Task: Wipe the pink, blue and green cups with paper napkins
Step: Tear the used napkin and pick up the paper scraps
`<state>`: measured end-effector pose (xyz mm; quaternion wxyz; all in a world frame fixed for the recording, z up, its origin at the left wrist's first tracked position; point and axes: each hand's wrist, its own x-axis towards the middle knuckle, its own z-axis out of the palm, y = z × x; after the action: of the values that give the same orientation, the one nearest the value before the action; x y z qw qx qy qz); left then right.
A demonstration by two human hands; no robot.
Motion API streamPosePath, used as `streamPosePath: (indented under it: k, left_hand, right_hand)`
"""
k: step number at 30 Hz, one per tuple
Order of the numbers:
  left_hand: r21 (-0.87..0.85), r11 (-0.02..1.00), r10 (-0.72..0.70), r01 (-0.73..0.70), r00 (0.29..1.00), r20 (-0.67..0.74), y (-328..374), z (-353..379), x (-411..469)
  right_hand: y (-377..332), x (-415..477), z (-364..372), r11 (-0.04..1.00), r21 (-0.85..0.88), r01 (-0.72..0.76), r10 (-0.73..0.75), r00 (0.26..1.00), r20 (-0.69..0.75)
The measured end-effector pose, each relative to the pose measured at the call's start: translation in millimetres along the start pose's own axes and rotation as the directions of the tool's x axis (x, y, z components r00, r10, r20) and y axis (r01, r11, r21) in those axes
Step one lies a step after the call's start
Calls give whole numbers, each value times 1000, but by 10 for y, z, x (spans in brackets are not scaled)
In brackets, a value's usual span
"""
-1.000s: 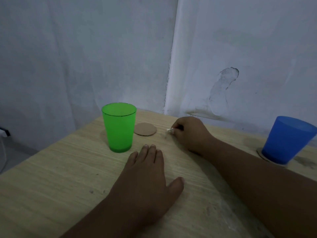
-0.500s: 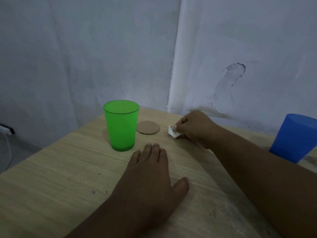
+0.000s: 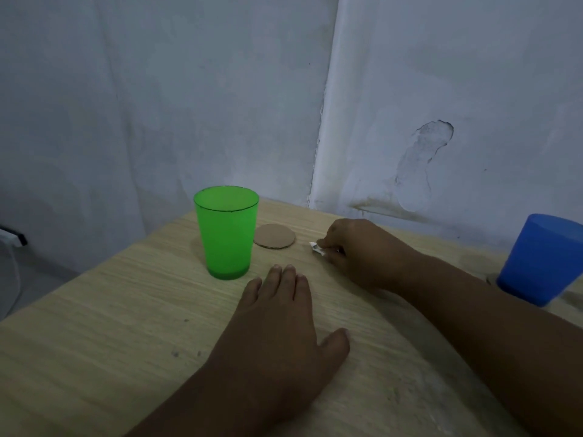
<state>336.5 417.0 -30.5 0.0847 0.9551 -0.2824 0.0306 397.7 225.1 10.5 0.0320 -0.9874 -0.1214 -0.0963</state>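
Note:
A translucent green cup (image 3: 226,232) stands upright on the wooden table (image 3: 101,326), near its far corner. At the right edge of the view a blue cup (image 3: 540,258) stands upright, apparently mouth down. My right hand (image 3: 362,250) lies on the table between the two cups and pinches a small crumpled white paper napkin (image 3: 316,248) at its fingertips. My left hand (image 3: 280,323) rests flat on the table, palm down with fingers straight, just in front of the green cup. No pink cup is in view.
A round brown cardboard coaster (image 3: 274,236) lies on the table right of the green cup. Two pale walls (image 3: 157,105) meet in a corner just behind the table. The table's left edge runs diagonally, with floor beyond it.
My right hand has shifted slightly on the table with the napkin between its fingertips; less of the napkin shows than half a second ago. The left hand and green cup have stayed put.

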Motion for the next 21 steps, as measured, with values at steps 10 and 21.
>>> streamPosePath:
  k: [10, 21]
  left_hand:
    - [4, 1000, -8, 8, 1000, 1, 22, 2, 6]
    - [8, 1000, -14, 14, 1000, 12, 24, -14, -4]
  right_hand:
    - [-38, 137, 140, 996, 31, -88, 90, 993, -81]
    - [-87, 110, 39, 997, 59, 45, -46, 999, 10]
